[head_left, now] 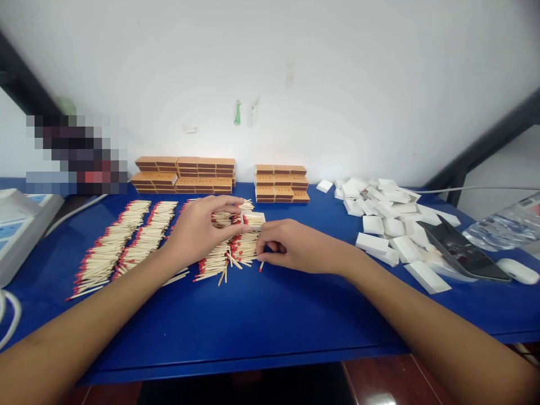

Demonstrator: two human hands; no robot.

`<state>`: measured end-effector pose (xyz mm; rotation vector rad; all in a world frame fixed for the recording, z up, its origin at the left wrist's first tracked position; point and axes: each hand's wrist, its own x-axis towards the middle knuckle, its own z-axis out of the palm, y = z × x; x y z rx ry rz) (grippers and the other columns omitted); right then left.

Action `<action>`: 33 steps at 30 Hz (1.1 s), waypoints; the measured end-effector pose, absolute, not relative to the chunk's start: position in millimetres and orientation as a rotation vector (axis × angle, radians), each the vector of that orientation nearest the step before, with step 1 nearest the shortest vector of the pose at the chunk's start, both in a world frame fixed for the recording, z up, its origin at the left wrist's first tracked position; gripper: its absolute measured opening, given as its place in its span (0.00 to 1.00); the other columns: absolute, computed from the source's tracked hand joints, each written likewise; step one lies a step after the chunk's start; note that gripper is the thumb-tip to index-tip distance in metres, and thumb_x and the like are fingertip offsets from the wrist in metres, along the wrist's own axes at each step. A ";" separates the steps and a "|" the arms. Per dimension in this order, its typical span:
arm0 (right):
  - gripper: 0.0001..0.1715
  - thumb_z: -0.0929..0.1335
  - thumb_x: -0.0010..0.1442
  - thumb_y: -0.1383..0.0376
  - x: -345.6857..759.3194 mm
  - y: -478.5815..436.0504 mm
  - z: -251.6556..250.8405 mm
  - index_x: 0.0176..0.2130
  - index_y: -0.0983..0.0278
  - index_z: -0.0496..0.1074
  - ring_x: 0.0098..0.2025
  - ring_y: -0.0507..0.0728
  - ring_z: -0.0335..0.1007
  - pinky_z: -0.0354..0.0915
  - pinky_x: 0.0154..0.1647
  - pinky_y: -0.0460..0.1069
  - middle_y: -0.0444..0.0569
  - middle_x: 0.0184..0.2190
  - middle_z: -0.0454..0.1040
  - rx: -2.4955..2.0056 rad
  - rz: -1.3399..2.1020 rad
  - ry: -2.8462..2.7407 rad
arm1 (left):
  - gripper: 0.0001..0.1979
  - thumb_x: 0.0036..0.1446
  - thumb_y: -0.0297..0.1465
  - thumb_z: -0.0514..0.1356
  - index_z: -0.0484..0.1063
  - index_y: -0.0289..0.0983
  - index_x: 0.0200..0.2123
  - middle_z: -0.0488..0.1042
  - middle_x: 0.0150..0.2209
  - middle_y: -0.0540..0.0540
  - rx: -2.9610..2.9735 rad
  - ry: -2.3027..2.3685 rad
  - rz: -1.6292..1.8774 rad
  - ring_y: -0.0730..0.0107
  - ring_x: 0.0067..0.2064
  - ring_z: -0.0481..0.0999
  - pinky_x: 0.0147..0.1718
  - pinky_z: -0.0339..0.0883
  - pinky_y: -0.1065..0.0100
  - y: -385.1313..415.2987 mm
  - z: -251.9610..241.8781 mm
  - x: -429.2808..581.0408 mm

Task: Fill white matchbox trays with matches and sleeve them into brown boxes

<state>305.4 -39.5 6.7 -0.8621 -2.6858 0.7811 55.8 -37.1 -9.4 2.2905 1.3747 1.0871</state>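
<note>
- Matches (112, 247), too many to count singly, lie in what appear to be five rows on one blue table (270, 320), from the left to the centre; one white box with blue panels (31, 239) sits farther left.
- Behind the rows, near the wall, rises the first of two stacks of orange-and-brown matchboxes: the left stack (185, 169), five boxes across its top tier, its full number hidden.
- One left hand (202, 228) reaches over the third and fourth rows, thumb and fingers clamped on one white tray (253, 215).
- That tray is held above the fifth row, at the centre, between the two hands.
- One separate match (262, 267), red head toward the viewer, shows just below the right fingertips; whether it is gripped cannot be told.
- The right stack (282, 183), three boxes across the top, stands behind.
- One right hand (291, 244) curls its fingers beside the tray's near end; whether they are clamped on anything cannot be told.
- One loose tray (324, 185) lies apart from a heap of white trays (373, 225), roughly two dozen or more, overlapping.
- At far right: one dark phone (468, 253), one clear plastic item (491, 230) and one rounded white object (518, 271).
</note>
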 end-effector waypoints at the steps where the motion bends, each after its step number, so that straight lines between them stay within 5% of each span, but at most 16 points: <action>1: 0.08 0.69 0.64 0.74 304.9 -40.2 6.8 0.36 0.63 0.77 0.32 0.52 0.64 0.58 0.35 0.48 0.45 0.35 0.74 -0.871 0.781 -2.690 | 0.26 0.56 0.52 0.75 0.81 0.44 0.52 0.87 0.48 0.47 2.288 1.374 1.085 0.52 0.52 0.86 0.50 0.78 0.58 -37.4 -9.3 56.2; 16: 0.06 0.70 0.68 0.66 327.5 -33.2 24.2 0.37 0.63 0.77 0.32 0.53 0.64 0.58 0.33 0.49 0.45 0.33 0.73 -0.991 0.822 -2.861 | 0.26 0.57 0.53 0.74 0.81 0.45 0.52 0.87 0.48 0.47 2.318 1.357 1.105 0.54 0.50 0.86 0.50 0.76 0.59 -34.9 -10.5 54.2; 22: 0.05 0.69 0.66 0.70 325.0 -35.6 20.8 0.36 0.62 0.76 0.34 0.53 0.66 0.60 0.34 0.48 0.45 0.35 0.74 -0.985 0.822 -2.889 | 0.26 0.57 0.52 0.74 0.81 0.44 0.52 0.87 0.47 0.47 2.318 1.370 1.107 0.53 0.51 0.86 0.49 0.76 0.59 -36.1 -8.6 55.4; 28: 0.11 0.71 0.64 0.70 322.2 -34.2 18.9 0.47 0.62 0.78 0.32 0.52 0.65 0.58 0.32 0.48 0.43 0.32 0.71 -0.936 0.831 -2.829 | 0.26 0.57 0.50 0.75 0.81 0.43 0.52 0.87 0.48 0.48 2.319 1.354 1.115 0.55 0.51 0.86 0.51 0.75 0.60 -35.3 -10.0 54.9; 33: 0.03 0.71 0.67 0.68 322.5 -31.6 16.2 0.40 0.62 0.79 0.33 0.52 0.65 0.60 0.35 0.48 0.44 0.34 0.72 -0.925 0.896 -2.854 | 0.25 0.56 0.49 0.75 0.81 0.43 0.52 0.87 0.48 0.48 2.310 1.359 1.132 0.56 0.51 0.86 0.49 0.75 0.62 -36.2 -9.4 55.0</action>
